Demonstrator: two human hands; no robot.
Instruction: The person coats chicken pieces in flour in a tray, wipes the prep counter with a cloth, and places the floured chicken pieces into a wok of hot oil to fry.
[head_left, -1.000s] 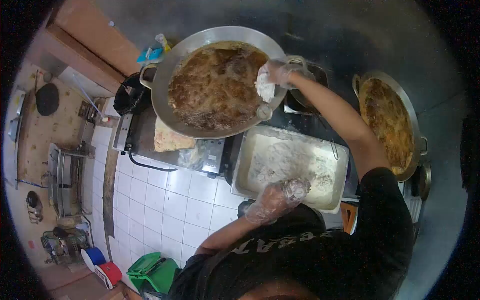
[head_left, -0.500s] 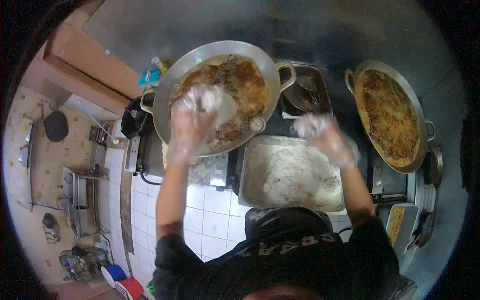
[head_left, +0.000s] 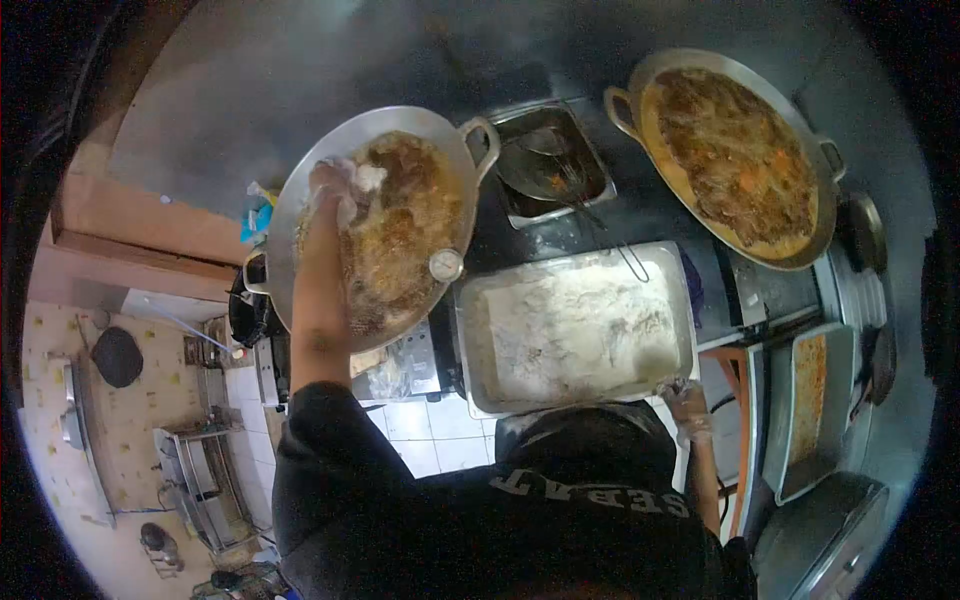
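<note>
My left hand, in a thin clear glove, reaches over the far left part of a large two-handled pan of bubbling brown oil. A small white floury lump shows at its fingertips; its exact kind is unclear. My right hand, gloved and dusted with flour, is low beside the near right corner of a metal tray of flour. Its fingers are loosely bent with nothing visible in them; I cannot tell whether they touch the rim. A round dial thermometer sits at the pan's right edge.
A second pan of bubbling oil stands at the far right. Between the pans, a dark rectangular container holds a strainer, and a wire handle overhangs the flour tray. Another tray stands at the right.
My left hand has moved to the far left of the pan, its white lump now smaller. My right hand has dropped from above the flour tray to its near right corner. The view has shifted.
</note>
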